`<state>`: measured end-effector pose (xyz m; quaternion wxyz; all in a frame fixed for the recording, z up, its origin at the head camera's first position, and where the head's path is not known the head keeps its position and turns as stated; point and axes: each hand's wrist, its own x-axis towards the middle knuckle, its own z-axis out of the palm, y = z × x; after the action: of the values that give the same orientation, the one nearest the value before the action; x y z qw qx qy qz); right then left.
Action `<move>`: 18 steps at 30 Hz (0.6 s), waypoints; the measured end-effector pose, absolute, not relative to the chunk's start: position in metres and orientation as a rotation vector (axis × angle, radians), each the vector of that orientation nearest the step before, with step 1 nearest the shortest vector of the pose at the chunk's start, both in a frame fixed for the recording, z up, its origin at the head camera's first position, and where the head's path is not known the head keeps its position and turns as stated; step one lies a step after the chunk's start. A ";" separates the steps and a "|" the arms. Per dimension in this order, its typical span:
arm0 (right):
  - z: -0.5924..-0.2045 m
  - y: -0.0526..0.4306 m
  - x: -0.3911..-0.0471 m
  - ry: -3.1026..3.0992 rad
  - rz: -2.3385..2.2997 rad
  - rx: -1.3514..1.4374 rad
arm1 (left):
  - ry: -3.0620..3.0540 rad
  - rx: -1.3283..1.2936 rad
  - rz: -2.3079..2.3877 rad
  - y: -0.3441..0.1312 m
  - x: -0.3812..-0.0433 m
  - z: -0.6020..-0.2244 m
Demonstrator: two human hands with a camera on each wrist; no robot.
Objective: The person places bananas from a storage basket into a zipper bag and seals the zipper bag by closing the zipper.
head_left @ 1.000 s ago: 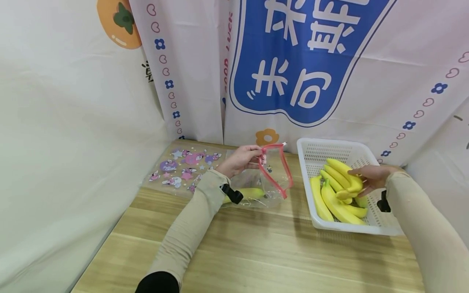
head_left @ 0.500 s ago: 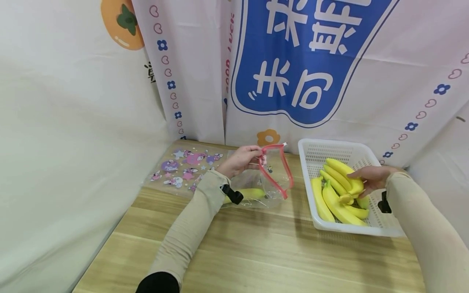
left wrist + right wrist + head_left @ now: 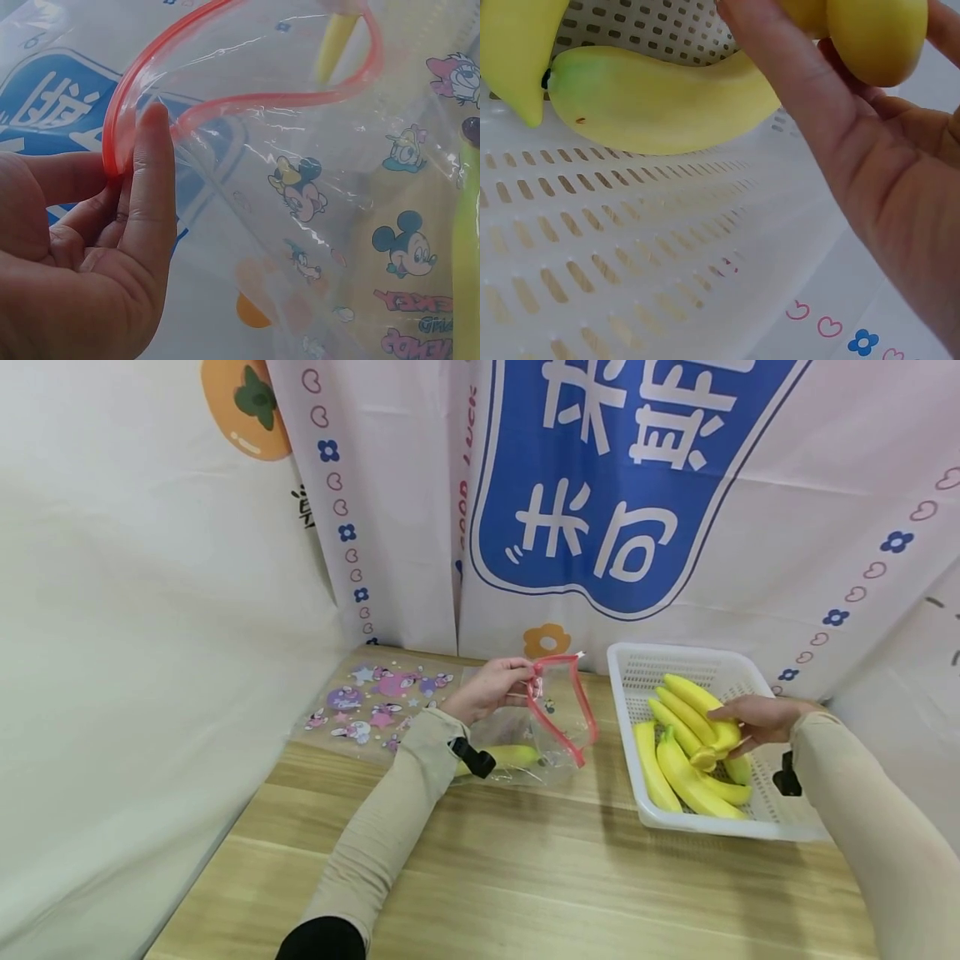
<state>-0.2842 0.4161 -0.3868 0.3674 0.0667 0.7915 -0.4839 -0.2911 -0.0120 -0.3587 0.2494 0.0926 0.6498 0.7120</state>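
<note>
My left hand (image 3: 491, 689) pinches the red zip edge (image 3: 554, 727) of a clear zip bag between thumb and fingers. The bag's mouth stands open toward the right, and a yellow banana (image 3: 513, 756) lies inside. Cartoon figures are printed on the bag, as the left wrist view shows. My right hand (image 3: 761, 720) grips a bunch of bananas (image 3: 693, 697) near its stem end, over the white basket (image 3: 626, 727). In the right wrist view a finger and thumb flank a yellow banana (image 3: 881, 37) of the bunch. Several loose bananas (image 3: 686, 777) lie in the basket below.
Flat on the table at the back left lies a clear bag (image 3: 382, 702) with pink and purple cartoon prints. A printed cloth (image 3: 420, 510) hangs right behind the wooden table (image 3: 525, 868). The basket stands at the right, close to that cloth.
In my right hand, the bunch of bananas has risen slightly and shifted a little to the left. The left hand keeps its pinch on the bag, almost unmoved.
</note>
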 end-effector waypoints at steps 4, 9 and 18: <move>-0.383 0.414 -0.283 2.028 -1.253 0.144 | 1.752 0.270 1.949 -0.011 -0.291 -0.360; -0.379 0.412 -0.282 2.023 -1.294 0.117 | 1.749 0.277 1.948 -0.011 -0.292 -0.359; -0.367 0.408 -0.277 2.011 -1.459 0.092 | 1.741 0.265 1.940 -0.009 -0.294 -0.364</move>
<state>-0.2771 0.4077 -0.3671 0.3219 0.0350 0.7658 -0.5555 -0.2943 -0.0088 -0.3637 0.2577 0.0979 0.6421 0.7153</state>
